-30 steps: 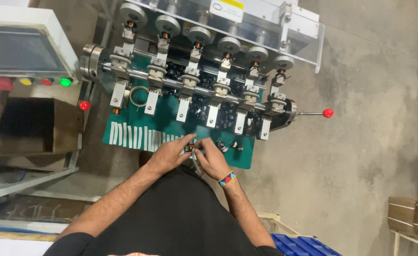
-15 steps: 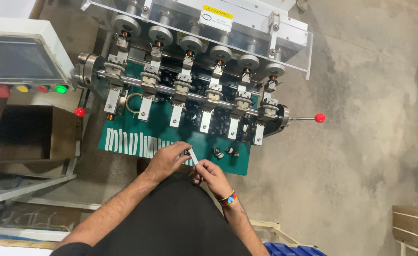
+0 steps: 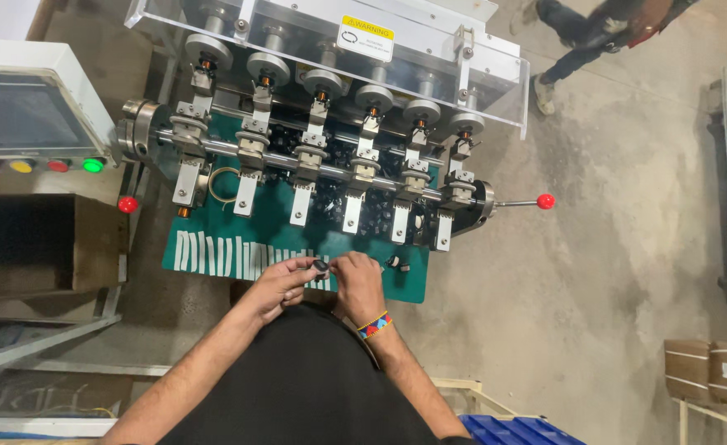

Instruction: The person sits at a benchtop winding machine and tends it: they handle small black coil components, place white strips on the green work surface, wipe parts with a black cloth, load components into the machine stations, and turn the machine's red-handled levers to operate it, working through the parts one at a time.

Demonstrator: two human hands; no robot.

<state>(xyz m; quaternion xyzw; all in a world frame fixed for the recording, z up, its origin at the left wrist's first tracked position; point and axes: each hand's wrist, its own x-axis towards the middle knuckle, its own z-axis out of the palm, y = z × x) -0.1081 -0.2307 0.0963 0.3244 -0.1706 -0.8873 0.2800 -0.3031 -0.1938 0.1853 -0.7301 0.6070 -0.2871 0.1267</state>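
My left hand [image 3: 279,288] and my right hand [image 3: 358,283] meet at the front edge of a green work surface [image 3: 281,229]. Between their fingertips is a small black round part [image 3: 320,265]; both hands pinch it. My right wrist wears a beaded band [image 3: 374,325]. A row of white strips [image 3: 215,253] lies on the green surface left of my hands. Two small black parts [image 3: 397,264] lie just right of my right hand. Above stands a winding machine [image 3: 322,148] with several spindle stations in a row.
A control box [image 3: 25,115] with coloured buttons stands at the left, an open cardboard box [image 3: 25,247] below it. A red-knobbed lever [image 3: 544,200] juts right from the machine. Another person's legs [image 3: 582,41] are at top right. A blue bin [image 3: 520,428] sits at bottom.
The view has dropped, so the machine sits lower in the picture. My hands have come together on the small black part, and a person's legs have entered at top right.
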